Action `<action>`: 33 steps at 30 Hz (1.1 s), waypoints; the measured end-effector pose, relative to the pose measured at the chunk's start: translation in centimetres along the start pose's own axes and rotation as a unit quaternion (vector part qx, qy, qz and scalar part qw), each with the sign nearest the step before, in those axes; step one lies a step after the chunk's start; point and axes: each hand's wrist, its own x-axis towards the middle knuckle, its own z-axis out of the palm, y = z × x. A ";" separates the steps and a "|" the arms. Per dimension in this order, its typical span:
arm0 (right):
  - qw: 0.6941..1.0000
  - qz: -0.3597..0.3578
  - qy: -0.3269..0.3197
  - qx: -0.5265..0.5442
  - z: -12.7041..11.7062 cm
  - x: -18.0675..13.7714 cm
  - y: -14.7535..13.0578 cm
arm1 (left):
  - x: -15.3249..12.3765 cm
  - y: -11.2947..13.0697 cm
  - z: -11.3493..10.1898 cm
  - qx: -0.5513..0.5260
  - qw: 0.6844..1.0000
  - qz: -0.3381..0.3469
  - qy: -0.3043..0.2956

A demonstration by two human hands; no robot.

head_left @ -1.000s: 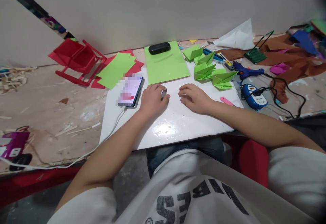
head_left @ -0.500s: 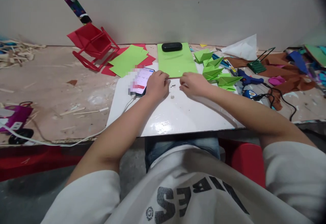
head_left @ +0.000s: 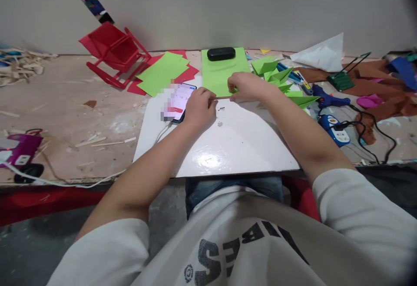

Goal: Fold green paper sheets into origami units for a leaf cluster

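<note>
My left hand (head_left: 198, 109) and my right hand (head_left: 245, 86) both pinch the near edge of a green paper sheet (head_left: 220, 74) that lies at the far side of a white board (head_left: 224, 147). Both hands have curled fingers closed on that edge. A black case (head_left: 221, 53) rests on the far end of the sheet. A phone (head_left: 179, 102) with a lit screen lies just left of my left hand, its white cable running off to the left.
Folded green paper shapes (head_left: 276, 77) lie right of the sheet. Loose green and red sheets (head_left: 161, 74) and a red model chair (head_left: 112, 54) are at the left. A blue glue gun (head_left: 327, 99), a power strip (head_left: 335, 130) and brown scraps crowd the right.
Both hands moved away from me, from resting on the white board to gripping the near edge of the green sheet. The right hand has gone further up the sheet.
</note>
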 end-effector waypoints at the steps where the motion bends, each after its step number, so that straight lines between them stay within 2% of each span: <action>1: 1.000 -0.004 0.000 0.005 -0.1 -0.1 0.1 | 0.0 0.0 0.0 0.000 1.000 -0.003 0.001; 9: 1.000 0.020 0.009 0.020 -0.5 -0.3 1.4 | 0.2 -0.2 -0.3 0.000 1.000 -0.018 0.006; 13: 0.998 0.037 0.054 -0.012 -0.6 0.0 2.8 | 0.0 0.1 -0.5 -0.008 1.000 -0.011 0.009; 16: 0.992 0.036 0.097 0.066 -1.2 0.0 2.7 | -0.2 0.3 -0.7 -0.025 1.000 -0.013 0.005; 18: 0.976 0.057 0.107 0.179 -1.4 0.0 1.6 | -0.2 0.5 -0.8 -0.034 0.999 -0.018 -0.001; 19: 0.957 0.076 0.096 0.265 -1.3 0.1 0.9 | -0.2 0.5 -0.9 -0.038 0.999 -0.020 -0.003; 20: 0.920 0.102 0.066 0.373 -0.9 0.2 0.0 | -0.3 0.6 -0.9 -0.043 0.999 -0.023 -0.004; 21: 0.863 0.132 0.022 0.487 -0.4 0.5 -0.8 | -0.3 0.7 -0.9 -0.050 0.998 -0.027 -0.005; 23: 0.721 0.194 -0.053 0.663 0.9 1.2 -2.2 | -0.3 0.9 -0.8 -0.074 0.997 -0.031 -0.005; 24: 0.667 0.222 -0.055 0.709 1.6 1.7 -2.6 | -0.3 1.0 -0.8 -0.087 0.996 -0.030 -0.005; 25: 0.628 0.246 -0.040 0.737 2.3 2.3 -2.9 | -0.4 1.1 -0.7 -0.099 0.995 -0.025 -0.006; 26: 0.606 0.264 -0.015 0.750 2.9 2.9 -3.0 | -0.4 1.2 -0.7 -0.108 0.994 -0.018 -0.006; 27: 0.603 0.278 0.011 0.748 3.4 3.5 -2.9 | -0.5 1.2 -0.7 -0.115 0.993 -0.008 -0.007; 28: 0.622 0.288 0.044 0.727 3.8 4.1 -2.5 | -0.5 1.3 -0.8 -0.120 0.993 0.004 -0.008; 31: 0.734 0.303 0.168 0.584 4.3 4.9 -0.9 | -0.7 1.5 -1.0 -0.124 0.991 0.033 -0.027; 33: 0.797 0.297 0.247 0.465 4.4 5.0 0.2 | -0.8 1.6 -1.1 -0.122 0.991 0.039 -0.041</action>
